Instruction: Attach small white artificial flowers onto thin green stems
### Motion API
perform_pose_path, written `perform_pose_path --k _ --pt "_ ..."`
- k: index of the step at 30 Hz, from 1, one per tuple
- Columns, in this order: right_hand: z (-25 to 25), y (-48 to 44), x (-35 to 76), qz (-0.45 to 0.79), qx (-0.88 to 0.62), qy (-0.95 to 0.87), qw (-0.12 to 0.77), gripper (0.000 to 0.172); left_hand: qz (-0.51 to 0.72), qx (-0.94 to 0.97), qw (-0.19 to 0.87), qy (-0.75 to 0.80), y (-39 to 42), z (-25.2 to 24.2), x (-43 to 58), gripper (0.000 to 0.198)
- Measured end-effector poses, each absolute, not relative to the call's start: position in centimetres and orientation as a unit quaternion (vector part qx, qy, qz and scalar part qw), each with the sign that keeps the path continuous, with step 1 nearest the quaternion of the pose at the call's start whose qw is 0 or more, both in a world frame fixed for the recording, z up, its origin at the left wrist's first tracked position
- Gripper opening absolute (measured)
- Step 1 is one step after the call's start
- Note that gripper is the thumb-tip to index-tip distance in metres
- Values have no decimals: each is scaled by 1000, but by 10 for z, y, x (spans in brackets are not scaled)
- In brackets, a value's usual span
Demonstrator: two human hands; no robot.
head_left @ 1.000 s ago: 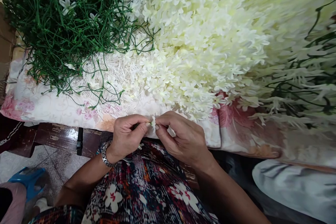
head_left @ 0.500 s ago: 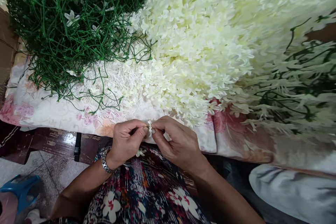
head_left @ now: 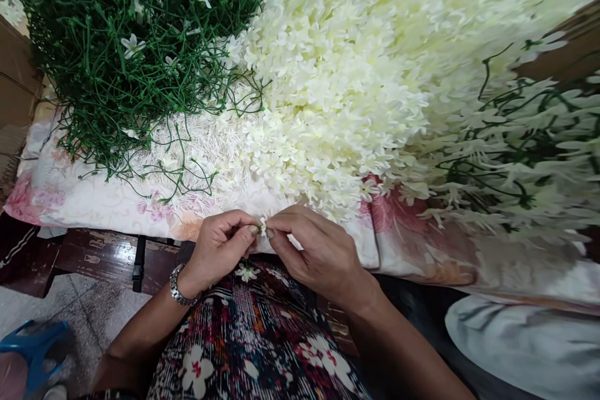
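Both hands meet at the near edge of the cloth-covered table. Between thumb and forefinger, my left hand [head_left: 219,251] pinches a thin green artificial stem, mostly hidden by the fingers. At its tip is a small white artificial flower [head_left: 263,225], which my right hand [head_left: 321,253] grips with thumb and forefinger. Another white flower [head_left: 247,272] hangs just below my left hand, apparently on the same stem. Beyond the hands lie a heap of green plastic stems [head_left: 140,75], a large pile of cream-white blossoms [head_left: 337,94] and thin white strands [head_left: 206,137].
Flowers on green stems [head_left: 520,156] lie at the right. A floral cloth [head_left: 107,206] covers the table. Cardboard boxes [head_left: 16,87] stand at the left, and a blue stool [head_left: 35,350] is on the floor. Pale fabric [head_left: 520,337] shows at the lower right.
Both hands have shifted very slightly left, still pinched together at the small flower. A little more green shows at my left fingertips. The camera view has tilted slightly.
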State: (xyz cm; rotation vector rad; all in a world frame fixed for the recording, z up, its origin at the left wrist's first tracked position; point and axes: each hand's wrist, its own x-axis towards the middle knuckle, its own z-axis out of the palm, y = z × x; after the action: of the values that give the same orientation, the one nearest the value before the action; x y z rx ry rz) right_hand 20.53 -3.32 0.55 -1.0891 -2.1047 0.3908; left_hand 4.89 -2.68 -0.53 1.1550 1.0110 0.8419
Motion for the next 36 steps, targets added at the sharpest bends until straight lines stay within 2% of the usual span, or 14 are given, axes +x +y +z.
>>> perform_pose_path --k 12,18,25,31,36 --pt "0 -28 205 184 -425 -802 379 11 415 574 547 447 -29 -13 53 17" --pt "-5 -28 203 188 -425 -795 391 12 424 573 536 453 -30 -12 55 18" --pt "-9 -29 197 180 -439 -781 406 15 423 530 568 466 -29 -10 55 20" --pt "7 -28 205 210 -424 -804 360 18 425 421 678 426 -28 -17 48 17" --pt "13 -32 214 141 -415 -818 374 28 405 385 707 434 -27 -10 46 21"
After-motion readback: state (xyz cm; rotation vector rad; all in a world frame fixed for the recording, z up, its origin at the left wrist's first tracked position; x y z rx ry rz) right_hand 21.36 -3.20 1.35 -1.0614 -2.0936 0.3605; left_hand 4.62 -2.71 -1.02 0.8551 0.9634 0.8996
